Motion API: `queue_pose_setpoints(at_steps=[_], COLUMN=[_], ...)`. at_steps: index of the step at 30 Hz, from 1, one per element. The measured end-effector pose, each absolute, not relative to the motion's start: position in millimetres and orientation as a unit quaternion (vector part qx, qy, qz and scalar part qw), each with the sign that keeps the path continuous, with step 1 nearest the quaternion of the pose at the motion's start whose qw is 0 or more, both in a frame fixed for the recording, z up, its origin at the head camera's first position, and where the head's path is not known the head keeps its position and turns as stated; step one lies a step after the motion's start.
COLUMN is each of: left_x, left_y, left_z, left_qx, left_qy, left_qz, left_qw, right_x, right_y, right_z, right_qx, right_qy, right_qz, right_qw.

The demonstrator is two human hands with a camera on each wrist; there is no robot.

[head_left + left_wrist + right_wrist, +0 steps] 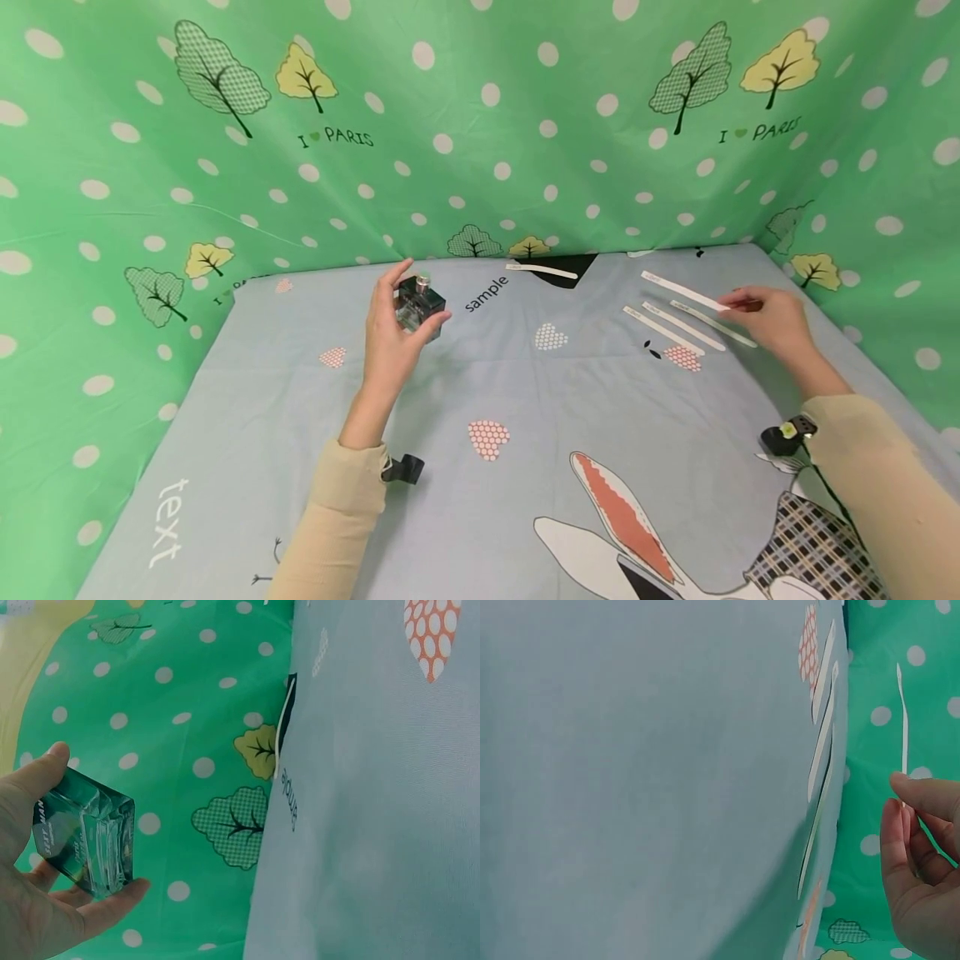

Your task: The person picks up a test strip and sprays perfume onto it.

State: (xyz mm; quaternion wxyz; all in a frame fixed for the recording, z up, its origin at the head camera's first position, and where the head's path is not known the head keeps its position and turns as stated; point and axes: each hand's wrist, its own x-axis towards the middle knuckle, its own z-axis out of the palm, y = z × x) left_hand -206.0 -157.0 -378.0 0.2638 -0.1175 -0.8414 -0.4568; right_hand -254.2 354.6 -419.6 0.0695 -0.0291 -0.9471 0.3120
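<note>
My left hand (387,337) grips a dark green glass perfume bottle (420,307) between thumb and fingers, raised above the left part of the table. The bottle's silver spray top is bare and points up. In the left wrist view, white lettering shows on the bottle (56,836). Toward the right, my right hand (776,321) pinches one end of a white paper test strip (678,289); its other end points back and left. The right wrist view has the strip (904,735) standing out from the thumb and fingertips. Beneath it, three similar strips (684,327) lie side by side.
Another paper strip (542,271) lies by itself at the table's back edge, partly over a black printed patch. A pale blue printed cloth (435,517) covers the table. Green dotted fabric (480,108) hangs behind and at both sides.
</note>
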Motion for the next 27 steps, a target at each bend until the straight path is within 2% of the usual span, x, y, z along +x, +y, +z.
queue_pose_setpoints(at_steps=[13, 20, 27], left_x=[-205, -204, -204], left_y=[-157, -157, -156], left_z=[-380, -381, -380], left_qx=[-0.115, -0.119, -0.118], left_qy=[-0.844, -0.847, -0.851], left_qz=[-0.466, -0.464, -0.460], left_qw=[0.238, 0.232, 0.224], right_x=[-252, -253, -254], right_y=[339, 329, 321], right_z=[-413, -412, -413], right_qx=[0.002, -0.007, 0.030], right_qy=[-0.949, -0.941, -0.946], right_qz=[0.303, 0.329, 0.309], right_qw=[0.090, 0.077, 0.095])
